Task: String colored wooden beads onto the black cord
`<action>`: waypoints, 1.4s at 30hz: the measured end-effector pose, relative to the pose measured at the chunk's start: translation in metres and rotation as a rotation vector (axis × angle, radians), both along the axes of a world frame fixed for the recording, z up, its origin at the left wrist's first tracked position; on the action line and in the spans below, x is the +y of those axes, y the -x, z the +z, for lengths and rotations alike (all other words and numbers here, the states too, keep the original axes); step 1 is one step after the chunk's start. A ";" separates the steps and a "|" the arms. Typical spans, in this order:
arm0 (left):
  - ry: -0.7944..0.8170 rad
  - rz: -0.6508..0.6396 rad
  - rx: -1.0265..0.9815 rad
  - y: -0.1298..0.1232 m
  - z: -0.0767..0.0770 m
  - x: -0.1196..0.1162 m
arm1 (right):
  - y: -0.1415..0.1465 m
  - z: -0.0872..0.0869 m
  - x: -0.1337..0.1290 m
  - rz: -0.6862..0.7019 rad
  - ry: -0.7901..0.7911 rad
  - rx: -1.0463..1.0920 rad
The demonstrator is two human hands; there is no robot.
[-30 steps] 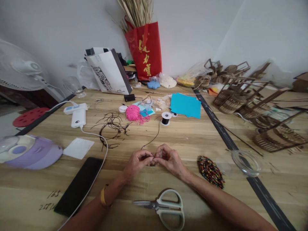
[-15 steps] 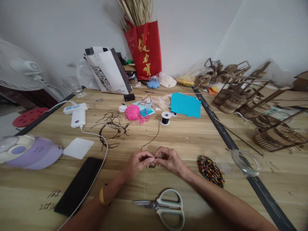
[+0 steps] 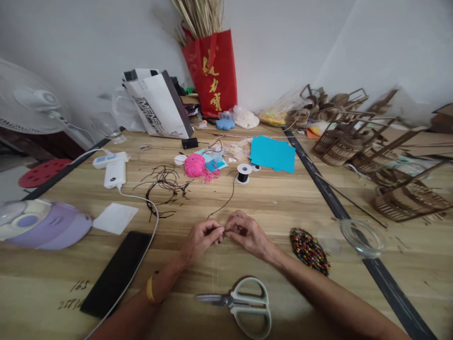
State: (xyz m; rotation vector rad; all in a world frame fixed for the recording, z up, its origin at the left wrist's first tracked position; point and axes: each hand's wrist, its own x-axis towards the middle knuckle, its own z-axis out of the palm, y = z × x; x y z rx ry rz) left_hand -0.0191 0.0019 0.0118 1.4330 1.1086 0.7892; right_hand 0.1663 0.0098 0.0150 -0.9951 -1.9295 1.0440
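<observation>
My left hand (image 3: 202, 238) and my right hand (image 3: 247, 236) meet tip to tip above the table, both closed in a pinch. A thin dark cord (image 3: 226, 204) leads from a spool of black cord (image 3: 243, 175) down to my left fingers. A short bit of the cord shows between the two pinches; the rest is hidden by my fingers. Below my hands lies a pair of scissors (image 3: 244, 302) with pale handles, blades pointing left. Right of my right forearm is a coiled heap of colourful bead strings (image 3: 310, 251).
Loose black cord pieces (image 3: 164, 186) and a pink yarn ball (image 3: 195, 165) lie beyond my hands. A black phone-like slab (image 3: 116, 274) and white cable are at left. Blue sheets (image 3: 272, 154), a clear ring-shaped dish (image 3: 361, 237) and woven baskets (image 3: 406, 198) stand right.
My fingertips have drawn slightly apart, so a short stretch of cord shows between them. My right hand has shifted a little upward; the spool and scissors stay put.
</observation>
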 end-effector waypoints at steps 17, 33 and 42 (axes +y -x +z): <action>-0.011 0.095 -0.021 -0.004 -0.002 -0.001 | 0.000 -0.006 -0.001 0.035 -0.117 -0.071; 0.017 0.121 -0.037 -0.005 0.000 0.000 | 0.002 -0.013 -0.002 0.053 0.096 0.020; 0.008 0.133 -0.056 -0.003 -0.003 0.001 | 0.002 -0.007 -0.002 0.015 -0.098 -0.067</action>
